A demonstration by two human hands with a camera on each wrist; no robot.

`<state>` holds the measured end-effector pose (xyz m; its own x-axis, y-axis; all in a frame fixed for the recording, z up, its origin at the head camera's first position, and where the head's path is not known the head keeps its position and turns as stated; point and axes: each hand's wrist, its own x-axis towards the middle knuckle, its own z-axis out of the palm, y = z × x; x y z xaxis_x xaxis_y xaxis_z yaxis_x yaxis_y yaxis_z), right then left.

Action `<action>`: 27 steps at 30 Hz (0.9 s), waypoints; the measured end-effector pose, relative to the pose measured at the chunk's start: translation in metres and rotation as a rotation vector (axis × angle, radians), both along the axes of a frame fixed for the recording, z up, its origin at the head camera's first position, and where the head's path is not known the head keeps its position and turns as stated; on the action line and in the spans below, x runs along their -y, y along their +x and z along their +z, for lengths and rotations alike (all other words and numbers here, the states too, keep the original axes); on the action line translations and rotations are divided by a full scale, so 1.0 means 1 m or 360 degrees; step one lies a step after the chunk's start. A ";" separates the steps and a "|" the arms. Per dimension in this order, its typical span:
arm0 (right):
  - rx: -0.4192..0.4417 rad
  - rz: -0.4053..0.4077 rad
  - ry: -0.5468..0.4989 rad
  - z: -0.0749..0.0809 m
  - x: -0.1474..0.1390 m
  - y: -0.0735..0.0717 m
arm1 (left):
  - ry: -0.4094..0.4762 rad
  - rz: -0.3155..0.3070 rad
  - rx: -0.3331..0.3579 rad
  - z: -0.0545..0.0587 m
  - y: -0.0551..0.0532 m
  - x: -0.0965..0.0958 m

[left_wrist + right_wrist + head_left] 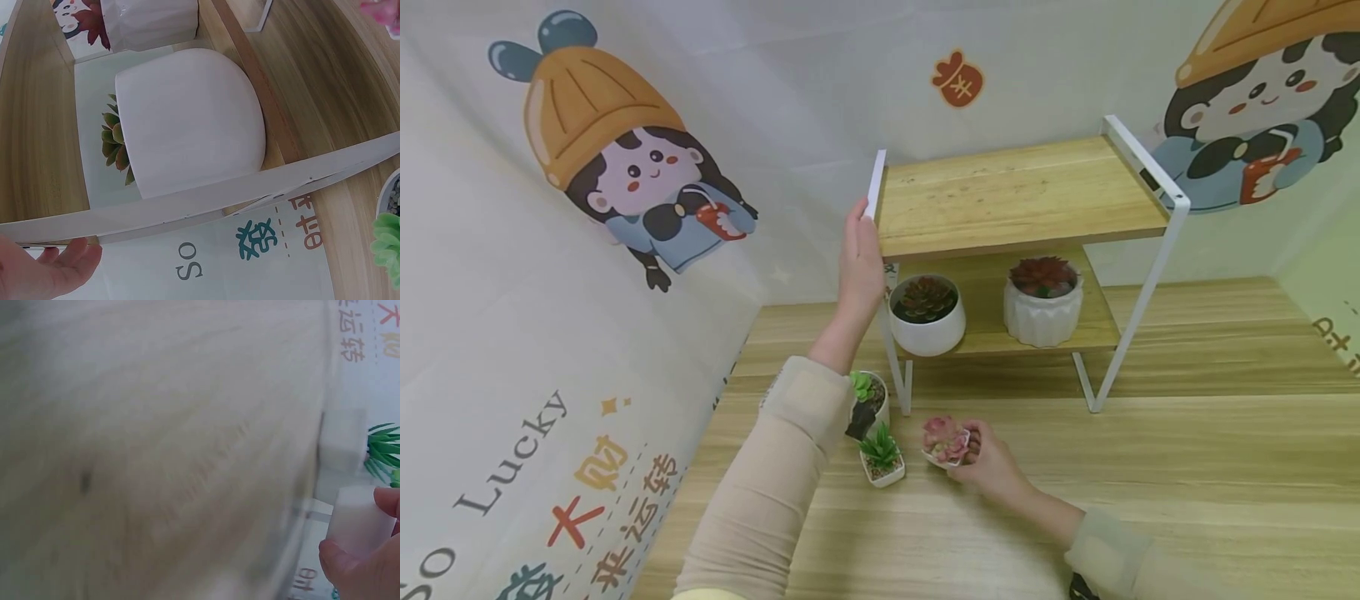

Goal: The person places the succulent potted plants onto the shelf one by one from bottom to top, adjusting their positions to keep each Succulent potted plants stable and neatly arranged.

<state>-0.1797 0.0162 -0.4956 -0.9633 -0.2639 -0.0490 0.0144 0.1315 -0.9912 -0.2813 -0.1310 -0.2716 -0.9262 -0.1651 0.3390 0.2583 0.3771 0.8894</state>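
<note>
A two-tier wooden shelf with a white metal frame stands on the table. My left hand grips its left side at the top board; in the left wrist view the fingers curl at the white frame bar. Low in front of the shelf, my right hand holds a pink succulent in a small white pot. The right wrist view shows thumb and fingers pinching that white pot. Left of it are a spiky green plant and a rounder green succulent in white pots.
On the lower tier sit a round white pot with a dark succulent and a ribbed white pot with a red one. My left sleeve partly covers the green plants. Printed cloth hangs behind the wooden table.
</note>
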 end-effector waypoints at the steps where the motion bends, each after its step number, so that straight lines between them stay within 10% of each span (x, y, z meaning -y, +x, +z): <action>1: -0.0009 0.0031 0.0025 0.004 -0.003 0.000 | 0.0000 -0.0001 0.0001 0.000 0.000 0.000; 13: 0.0033 0.0389 -0.0087 0.060 -0.035 0.002 | 0.0005 0.0016 -0.0009 0.000 0.001 -0.001; 27: -0.0005 0.0502 -0.0062 0.135 -0.059 -0.007 | 0.0016 0.0006 -0.0008 0.000 0.001 0.000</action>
<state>-0.1872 0.0753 -0.3602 -0.8339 -0.5511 -0.0302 -0.0239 0.0907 -0.9956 -0.2806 -0.1305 -0.2712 -0.9238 -0.1717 0.3422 0.2617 0.3693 0.8917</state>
